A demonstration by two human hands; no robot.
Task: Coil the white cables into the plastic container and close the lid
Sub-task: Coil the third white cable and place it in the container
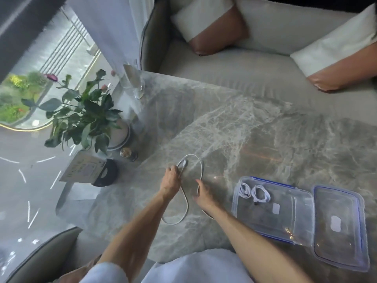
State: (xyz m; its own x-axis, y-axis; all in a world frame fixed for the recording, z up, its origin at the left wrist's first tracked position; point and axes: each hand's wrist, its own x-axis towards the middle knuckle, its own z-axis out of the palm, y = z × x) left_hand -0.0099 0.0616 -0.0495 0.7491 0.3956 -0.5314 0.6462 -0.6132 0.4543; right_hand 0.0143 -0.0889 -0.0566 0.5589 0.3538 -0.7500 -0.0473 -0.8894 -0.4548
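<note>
Left hand [171, 178] pinches the plug end of the white cable [201, 166], grip closed on it right where the loop begins, and the right hand [204, 196] curls loosely over the far side of that loop — fingers bent around the cord, though whether they clamp it or just guide it I can't tell. To do this well, I'd say keep the plug pinned in the left grip and let the right feed each turn back onto it at the same size, no twisting, so the coil stays flat. From the left grip the cable arcs away and round to the right hand, then trails back toward the body in a long slack bend on the marble surface [255, 123]. Off to the right of both grips sits the clear plastic container [293, 231], open, two coiled cables [255, 194] already tucked in its far corner — the lid [346, 254] lies just beside it, further right.
</note>
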